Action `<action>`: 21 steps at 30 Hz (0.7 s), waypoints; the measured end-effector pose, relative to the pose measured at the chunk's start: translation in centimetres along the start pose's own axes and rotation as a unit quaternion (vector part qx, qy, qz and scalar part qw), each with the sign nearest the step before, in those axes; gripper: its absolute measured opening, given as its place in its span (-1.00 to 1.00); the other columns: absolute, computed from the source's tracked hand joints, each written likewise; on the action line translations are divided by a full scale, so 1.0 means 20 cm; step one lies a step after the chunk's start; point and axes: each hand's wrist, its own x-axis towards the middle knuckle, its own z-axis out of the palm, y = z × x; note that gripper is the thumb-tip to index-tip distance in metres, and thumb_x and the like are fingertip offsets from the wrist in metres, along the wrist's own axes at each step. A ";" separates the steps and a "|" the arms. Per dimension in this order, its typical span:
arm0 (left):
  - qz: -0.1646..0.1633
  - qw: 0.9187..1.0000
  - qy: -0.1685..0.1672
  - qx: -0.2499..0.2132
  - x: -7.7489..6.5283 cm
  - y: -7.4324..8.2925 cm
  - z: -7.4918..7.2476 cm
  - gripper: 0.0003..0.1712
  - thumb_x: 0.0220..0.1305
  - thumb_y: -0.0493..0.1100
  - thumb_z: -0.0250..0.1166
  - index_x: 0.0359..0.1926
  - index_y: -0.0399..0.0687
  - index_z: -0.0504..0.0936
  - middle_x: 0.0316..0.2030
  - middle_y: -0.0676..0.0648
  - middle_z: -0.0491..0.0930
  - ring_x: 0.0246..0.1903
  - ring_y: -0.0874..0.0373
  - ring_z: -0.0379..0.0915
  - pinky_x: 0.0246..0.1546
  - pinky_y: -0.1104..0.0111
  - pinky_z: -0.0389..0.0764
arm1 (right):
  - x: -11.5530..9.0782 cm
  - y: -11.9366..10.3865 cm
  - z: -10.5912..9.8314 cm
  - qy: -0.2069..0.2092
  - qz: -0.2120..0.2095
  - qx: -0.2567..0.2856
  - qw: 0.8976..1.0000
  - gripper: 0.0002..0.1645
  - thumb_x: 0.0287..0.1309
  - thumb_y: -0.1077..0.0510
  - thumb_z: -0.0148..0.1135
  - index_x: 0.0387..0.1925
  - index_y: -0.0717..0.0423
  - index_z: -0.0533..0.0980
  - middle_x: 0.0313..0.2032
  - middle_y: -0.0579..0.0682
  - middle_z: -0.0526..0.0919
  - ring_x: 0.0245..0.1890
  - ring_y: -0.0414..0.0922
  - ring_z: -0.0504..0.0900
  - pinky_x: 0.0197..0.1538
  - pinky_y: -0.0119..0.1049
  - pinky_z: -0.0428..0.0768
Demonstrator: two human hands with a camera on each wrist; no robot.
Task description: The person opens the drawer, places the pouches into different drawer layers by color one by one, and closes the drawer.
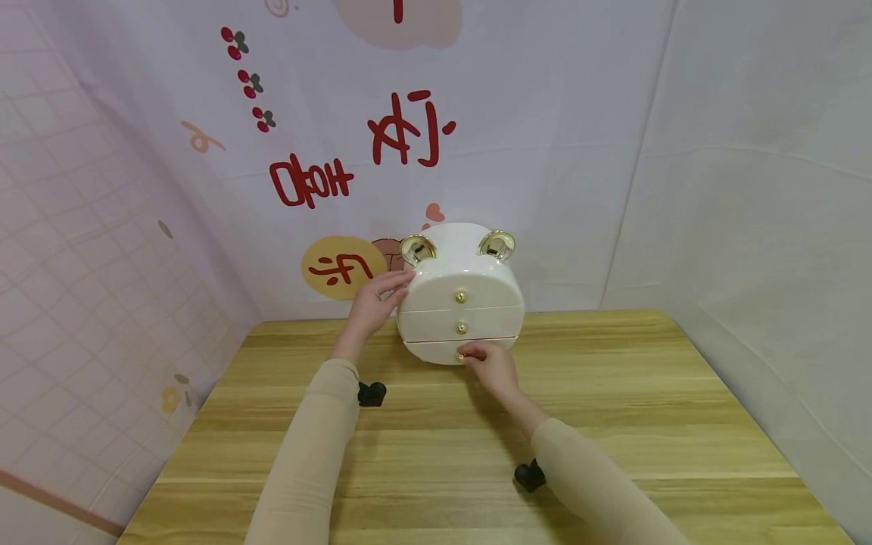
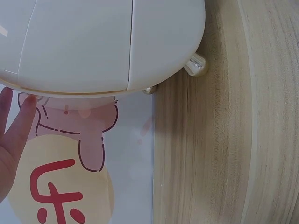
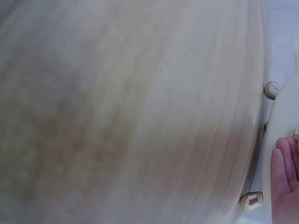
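A white rounded drawer box [image 1: 424, 292] with two gold ears stands at the back of the wooden table. Three drawers are stacked in its front, each with a round gold knob. Fingers of my left hand [image 1: 376, 304] lie nearly straight against the box's upper left side; the left wrist view shows fingertips of the left hand [image 2: 14, 140] at its edge. With thumb and fingers my right hand [image 1: 492, 366] pinches the knob [image 1: 460, 356] of the bottom drawer [image 1: 429, 352]. A thin dark line runs above that drawer. In the right wrist view, the right hand [image 3: 286, 186] is partly cut off.
Short gold feet [image 2: 196, 65] hold the box up off the table [image 1: 422, 469]. Close behind it hangs a printed cloth backdrop [image 1: 565, 189], and more cloth [image 1: 770, 227] hangs to the right. Black devices [image 1: 372, 393] are worn at both wrists.
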 end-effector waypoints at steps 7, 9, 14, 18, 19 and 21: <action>0.003 1.000 0.002 0.000 0.00 0.00 0.00 -0.59 0.42 -0.08 0.24 0.26 0.09 0.61 0.29 -0.05 0.45 0.30 -0.01 0.30 0.24 0.06 0.41 | 0.00 -0.01 0.00 0.010 0.009 -0.001 1.000 -0.81 0.04 0.37 0.45 -0.30 0.08 0.74 -0.32 -0.05 0.76 -0.36 -0.12 0.72 -0.27 -0.29 0.65; 0.004 1.000 0.004 0.000 0.00 0.00 0.01 -0.59 0.42 -0.08 0.25 0.25 0.09 0.62 0.29 -0.05 0.46 0.30 -0.01 0.30 0.24 0.06 0.41 | 0.01 0.00 0.01 0.011 0.009 0.006 1.000 -0.81 0.04 0.38 0.45 -0.30 0.09 0.74 -0.31 -0.05 0.76 -0.36 -0.12 0.73 -0.27 -0.29 0.65; 0.014 1.000 0.014 -0.009 0.00 -0.02 0.02 -0.59 0.42 -0.08 0.24 0.25 0.09 0.61 0.29 -0.04 0.46 0.33 0.02 0.27 0.27 0.09 0.39 | 0.01 0.01 0.00 0.004 -0.011 0.017 1.000 -0.84 0.10 0.36 0.42 -0.26 0.12 0.74 -0.27 -0.03 0.76 -0.25 -0.08 0.72 -0.14 -0.24 0.66; 0.015 0.999 0.022 -0.028 -0.02 -0.04 0.03 -0.58 0.45 -0.09 0.20 0.29 0.07 0.58 0.33 -0.03 0.42 0.36 0.02 0.21 0.27 0.08 0.38 | -0.01 0.01 -0.03 -0.017 -0.036 0.028 0.999 -0.82 0.18 0.32 0.37 -0.16 0.16 0.72 -0.18 0.01 0.75 -0.13 -0.03 0.69 -0.03 -0.16 0.64; 0.016 0.999 0.025 -0.034 -0.02 -0.05 0.04 -0.57 0.46 -0.10 0.20 0.30 0.05 0.57 0.34 -0.04 0.40 0.36 0.01 0.20 0.26 0.08 0.40 | -0.02 0.01 -0.04 -0.023 -0.038 0.031 0.999 -0.81 0.20 0.31 0.36 -0.13 0.17 0.71 -0.16 0.02 0.74 -0.11 -0.02 0.69 -0.02 -0.15 0.64; 0.015 0.998 0.029 -0.051 -0.03 -0.05 0.05 -0.56 0.47 -0.11 0.18 0.31 0.01 0.55 0.36 -0.06 0.38 0.36 -0.01 0.20 0.24 0.05 0.42 | -0.04 0.01 -0.08 -0.033 -0.040 0.036 0.998 -0.78 0.22 0.30 0.35 -0.08 0.18 0.70 -0.12 0.04 0.73 -0.09 -0.01 0.68 0.00 -0.14 0.63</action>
